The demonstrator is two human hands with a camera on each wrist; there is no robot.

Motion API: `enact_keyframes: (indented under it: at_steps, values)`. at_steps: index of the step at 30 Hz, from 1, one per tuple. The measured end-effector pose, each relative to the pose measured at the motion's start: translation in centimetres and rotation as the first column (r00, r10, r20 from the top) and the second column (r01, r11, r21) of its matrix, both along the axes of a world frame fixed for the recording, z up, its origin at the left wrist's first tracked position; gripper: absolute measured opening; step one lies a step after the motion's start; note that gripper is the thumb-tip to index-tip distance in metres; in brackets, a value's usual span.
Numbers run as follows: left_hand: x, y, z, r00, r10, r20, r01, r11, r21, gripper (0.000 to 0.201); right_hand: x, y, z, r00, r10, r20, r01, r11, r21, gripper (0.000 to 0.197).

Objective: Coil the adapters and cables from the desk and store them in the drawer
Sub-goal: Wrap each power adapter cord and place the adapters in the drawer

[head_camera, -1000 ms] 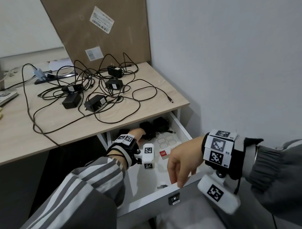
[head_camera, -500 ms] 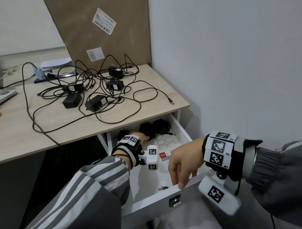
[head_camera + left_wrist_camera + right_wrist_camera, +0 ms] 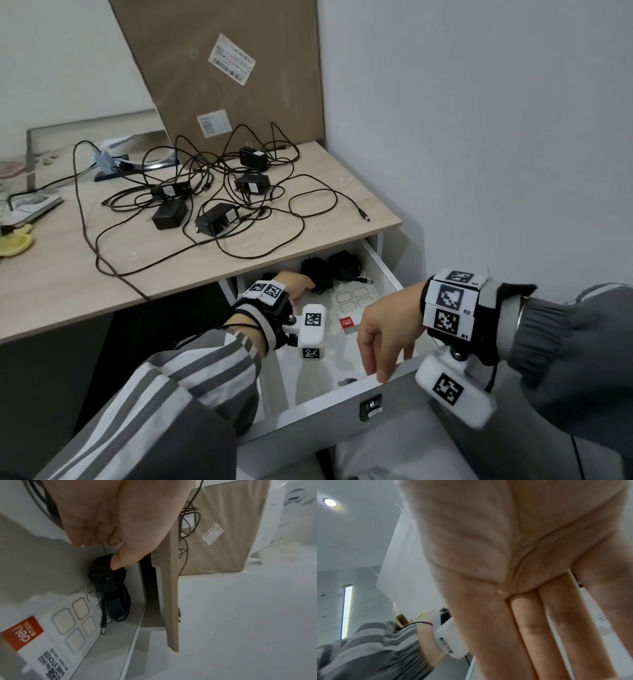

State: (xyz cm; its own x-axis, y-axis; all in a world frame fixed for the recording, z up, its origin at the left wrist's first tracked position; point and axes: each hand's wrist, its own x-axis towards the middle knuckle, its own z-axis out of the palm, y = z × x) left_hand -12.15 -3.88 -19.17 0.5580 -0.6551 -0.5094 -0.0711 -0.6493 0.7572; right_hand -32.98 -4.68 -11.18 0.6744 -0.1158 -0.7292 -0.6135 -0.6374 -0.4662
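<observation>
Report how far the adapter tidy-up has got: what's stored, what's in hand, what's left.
Stored: two coiled black adapters sit at the back of the open drawer. In hand: the left hand reaches in, thumb touching one bundle; whether it grips is unclear. The right hand rests straight fingers on the drawer front. Left: five adapters with tangled cables on the desk.

The pale wooden desk top looks smooth and matt. The white drawer is smooth, its small metal lock shiny.
</observation>
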Motion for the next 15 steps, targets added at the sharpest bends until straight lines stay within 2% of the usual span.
enact_keyframes:
  at_steps: [2, 5, 8, 10, 12, 14, 15]
  values:
    - [-0.1, 1.3, 1.2, 1.0, -0.001, -0.015, 0.0, 1.0, -0.028, 0.009, 0.2, 0.1, 0.3, 1.0, 0.004, 0.011, -0.004, 1.0, -0.012, 0.02]
    - [-0.3, 3.2, 3.0, 0.997, -0.038, -0.072, 0.03, 0.994, -0.103, 0.019, 1.1, -0.1, 1.3, 0.998, 0.007, 0.056, -0.003, 0.998, -0.068, 0.03]
    - [0.0, 5.0, 5.9, 0.978, -0.146, -0.149, 0.116, 0.974, -0.195, 0.007, 3.0, -0.9, 2.7, 0.975, -0.054, 0.217, 0.091, 0.982, -0.165, 0.024]
    - [1.0, 6.1, 7.7, 0.972, -0.197, -0.125, 0.166, 0.961, -0.223, 0.011, 4.8, -1.8, 3.5, 0.901, -0.164, 0.402, 0.262, 0.944, -0.2, 0.023]
    - [2.6, 6.9, 9.3, 0.98, -0.191, -0.062, 0.17, 0.951, -0.259, 0.011, 6.9, -2.8, 4.2, 0.77, -0.275, 0.576, 0.437, 0.885, -0.162, 0.022]
    - [4.5, 7.3, 10.4, 0.992, -0.126, 0.022, 0.126, 0.937, -0.327, 0.014, 9.0, -3.8, 4.8, 0.668, -0.327, 0.668, 0.53, 0.839, -0.119, 0.02]
    - [5.5, 7.4, 10.7, 0.996, -0.066, 0.065, 0.086, 0.926, -0.367, 0.015, 10.1, -4.3, 5.1, 0.649, -0.333, 0.684, 0.547, 0.829, -0.116, 0.019]
